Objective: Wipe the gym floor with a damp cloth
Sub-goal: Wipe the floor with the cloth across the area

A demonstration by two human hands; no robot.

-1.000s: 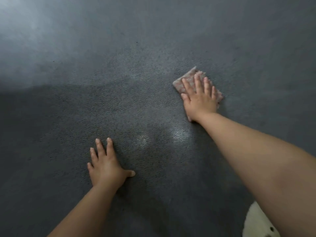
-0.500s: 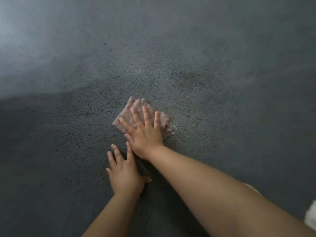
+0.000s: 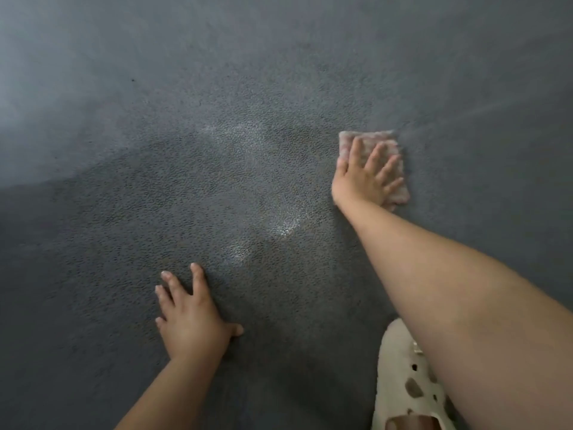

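Fingers spread flat, the right hand (image 3: 364, 178) presses a pinkish cloth (image 3: 376, 144) onto the dark speckled floor (image 3: 155, 197), far right of a wet sheen. Left hand (image 3: 192, 318) rests flat, released, holding nothing, near a pale perforated shoe (image 3: 403, 386)

Floor (image 3: 155, 212): matt, pebbled grey rubber (wet sheen mid-patch). Cloth (image 3: 369, 141): nubby pinkish fabric. Shoe (image 3: 400, 383): smooth cream plastic.

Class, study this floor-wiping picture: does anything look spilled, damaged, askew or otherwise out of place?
Nothing stands out. The right hand presses the cloth flat on the grey floor; the left hand rests flat beside it. The shiny patches between them look like wiping damp, not a spill.
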